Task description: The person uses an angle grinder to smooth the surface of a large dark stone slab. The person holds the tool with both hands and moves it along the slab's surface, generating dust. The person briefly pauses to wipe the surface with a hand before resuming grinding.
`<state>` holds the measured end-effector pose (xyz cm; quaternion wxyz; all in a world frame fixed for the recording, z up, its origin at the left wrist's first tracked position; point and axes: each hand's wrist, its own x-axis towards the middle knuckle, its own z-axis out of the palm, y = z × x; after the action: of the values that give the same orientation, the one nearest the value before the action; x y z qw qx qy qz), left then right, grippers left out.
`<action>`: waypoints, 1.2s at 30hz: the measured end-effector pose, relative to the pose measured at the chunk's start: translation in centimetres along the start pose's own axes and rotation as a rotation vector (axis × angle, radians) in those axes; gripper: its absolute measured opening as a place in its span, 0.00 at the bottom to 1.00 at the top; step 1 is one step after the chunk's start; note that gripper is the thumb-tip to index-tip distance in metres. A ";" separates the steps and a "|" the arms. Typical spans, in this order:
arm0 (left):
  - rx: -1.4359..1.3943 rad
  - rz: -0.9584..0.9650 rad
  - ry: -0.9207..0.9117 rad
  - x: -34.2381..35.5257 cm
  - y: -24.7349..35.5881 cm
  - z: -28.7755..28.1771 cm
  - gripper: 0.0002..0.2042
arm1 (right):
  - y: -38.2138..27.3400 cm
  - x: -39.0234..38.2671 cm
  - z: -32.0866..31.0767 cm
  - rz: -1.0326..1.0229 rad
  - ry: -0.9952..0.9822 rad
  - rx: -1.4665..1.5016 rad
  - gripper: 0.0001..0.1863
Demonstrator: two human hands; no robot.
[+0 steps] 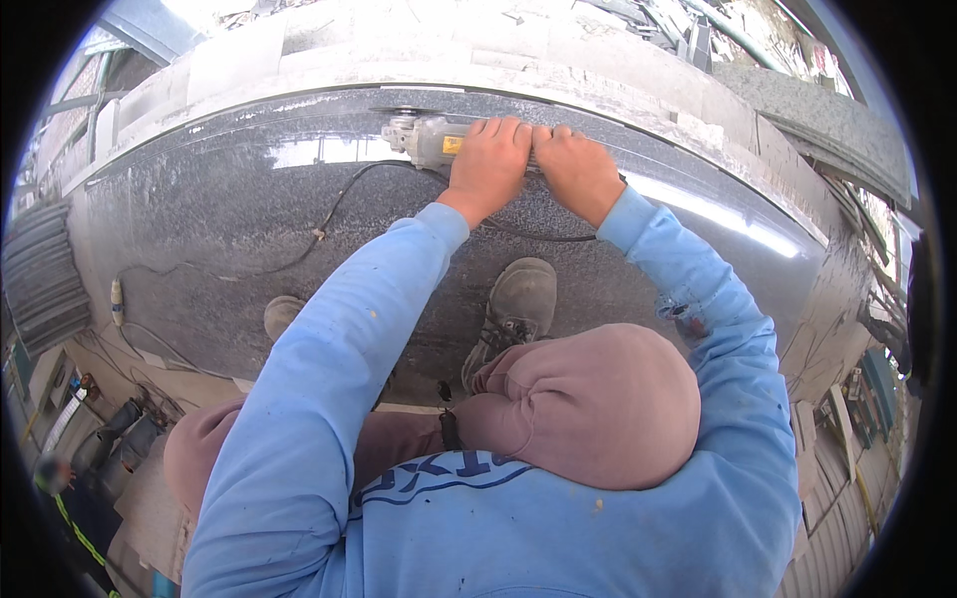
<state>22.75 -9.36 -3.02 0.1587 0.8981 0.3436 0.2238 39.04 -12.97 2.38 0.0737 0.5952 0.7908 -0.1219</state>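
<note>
An angle grinder (429, 143) with a grey body and a yellow label lies sideways near the far edge of a large dark polished stone slab (239, 224). Its thin disc (407, 111) sits edge-on at a pale line along that edge; whether it spins or touches the stone, I cannot tell. My left hand (488, 164) wraps round the grinder's body behind its head. Right beside it, my right hand (578, 169) is closed round the rear of the tool. Both hands hide much of the grinder.
The grinder's dark cable (334, 204) loops over the slab to a yellowish connector (117, 299) at the left. My boot (523, 299) rests on the slab. A pale ledge (478, 70) runs beyond it. Corrugated sheets (45, 274) stand at the left; a person (75, 513) is at the lower left.
</note>
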 end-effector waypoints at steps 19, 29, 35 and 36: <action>-0.032 0.028 0.054 0.5 1.7 0.7 0.11 | 1.0 -1.8 -0.5 -0.002 0.037 -0.081 0.10; -0.021 0.003 0.028 0.3 0.9 0.6 0.20 | 0.6 -1.2 -1.2 -0.005 0.011 0.002 0.12; -0.077 0.012 0.078 1.3 3.6 1.2 0.18 | 1.7 -3.4 -2.7 0.061 -0.059 -0.056 0.12; -0.085 0.011 0.078 1.3 3.6 1.2 0.18 | 1.8 -3.4 -2.7 0.058 -0.051 -0.055 0.12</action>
<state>26.20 -11.18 -2.07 0.1819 0.8831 0.3346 0.2739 41.77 -14.90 5.62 0.1136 0.6124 0.7741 -0.1130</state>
